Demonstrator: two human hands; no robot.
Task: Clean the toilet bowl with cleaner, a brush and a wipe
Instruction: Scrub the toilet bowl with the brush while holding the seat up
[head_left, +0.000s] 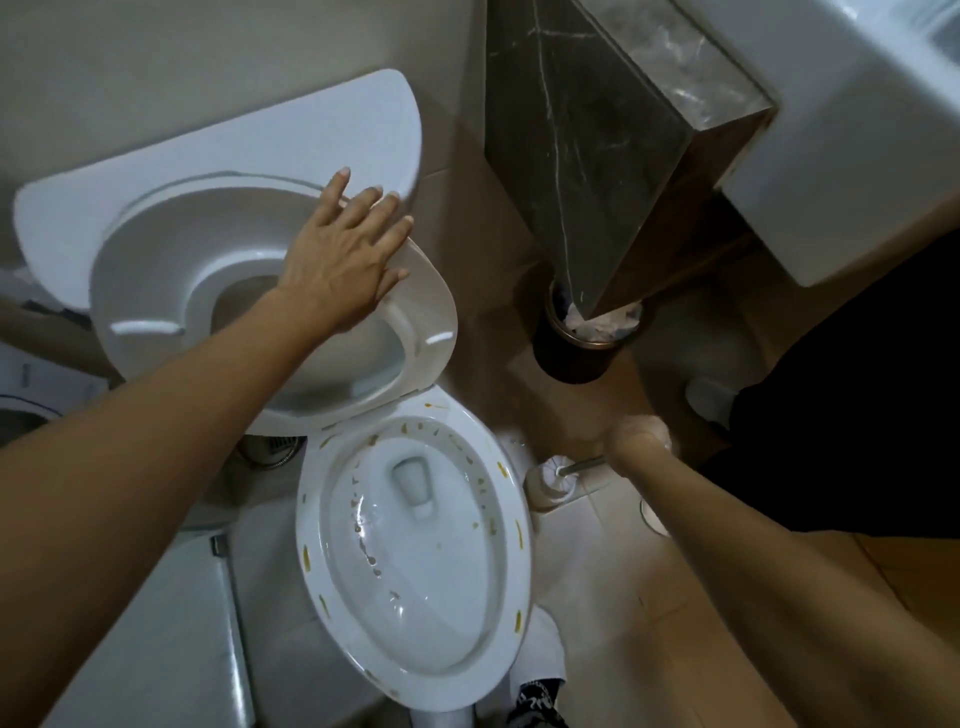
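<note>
The white toilet bowl (511, 582) lies below me, its rim and inside spotted with yellow-brown stains. The seat and lid (156, 270) stand raised against the cistern (218, 150). My left hand (345, 254) rests flat with spread fingers on the raised seat's right edge. My right hand (639, 439), blurred, grips the metal handle of the toilet brush (582, 465), whose head sits in its white holder (550, 486) on the floor right of the bowl.
A dark round waste bin (576, 353) with crumpled paper stands behind the brush holder, under a dark marble counter (597, 130). A white basin (857, 130) is at the upper right. A white appliance (156, 623) sits left of the bowl.
</note>
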